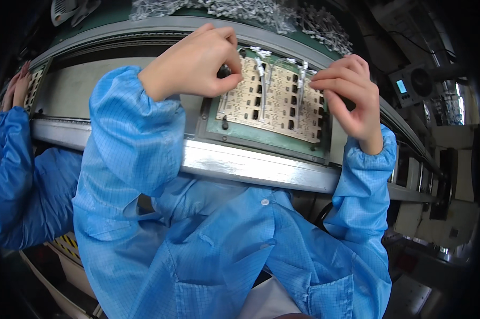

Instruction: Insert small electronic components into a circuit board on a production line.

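A cream circuit board panel [277, 98] with rows of black components lies in a green-edged carrier frame [234, 136] in front of me. Several white wire leads with small white connectors [261, 72] lie across the panel. My left hand [197, 63] bends over its left edge, thumb and finger closed in a pinch; what is between them is hidden. At the panel's upper right, my right hand [352, 91] has its thumb under closed fingertips, near a white lead [302, 82]. I cannot make out whether those fingertips hold something small.
The carrier rests on a conveyor with a metal front rail [240, 164]. Behind it, a heap of white wire leads [224, 8] covers part of a green surface. On the left, a co-worker's hands [19, 87] are at another board. A device with a lit screen [402, 86] stands right.
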The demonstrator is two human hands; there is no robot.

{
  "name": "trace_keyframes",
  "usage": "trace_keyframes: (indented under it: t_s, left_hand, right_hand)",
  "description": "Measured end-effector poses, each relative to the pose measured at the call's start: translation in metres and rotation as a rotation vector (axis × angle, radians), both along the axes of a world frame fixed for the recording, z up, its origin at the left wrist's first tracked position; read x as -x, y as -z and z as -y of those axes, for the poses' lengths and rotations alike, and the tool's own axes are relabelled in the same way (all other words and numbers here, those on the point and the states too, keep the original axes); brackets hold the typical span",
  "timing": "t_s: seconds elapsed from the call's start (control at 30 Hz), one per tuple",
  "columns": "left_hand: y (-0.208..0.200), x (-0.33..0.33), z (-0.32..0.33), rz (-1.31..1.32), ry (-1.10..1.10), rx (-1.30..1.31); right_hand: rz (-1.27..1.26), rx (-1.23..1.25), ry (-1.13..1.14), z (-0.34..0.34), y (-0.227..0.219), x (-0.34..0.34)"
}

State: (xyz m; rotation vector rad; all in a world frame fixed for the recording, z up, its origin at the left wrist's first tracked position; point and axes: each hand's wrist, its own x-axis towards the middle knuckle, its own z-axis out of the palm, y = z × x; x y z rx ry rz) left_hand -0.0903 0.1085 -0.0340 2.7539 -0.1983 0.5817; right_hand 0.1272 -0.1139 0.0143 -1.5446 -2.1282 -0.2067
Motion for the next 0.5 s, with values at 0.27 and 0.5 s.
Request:
trace_keyframes:
  t_s: [0.27,0.5]
  left_hand:
    - [0.006,-0.003,0.002,-0.035,-0.036,-0.071]
    - [0.004,-0.003,0.005,-0.042,-0.060,-0.094]
  right_hand:
    - [0.086,0.170,0.149,0.004,0.030,-0.012]
    - [0.082,0.184,0.180,0.002,0.035,-0.016]
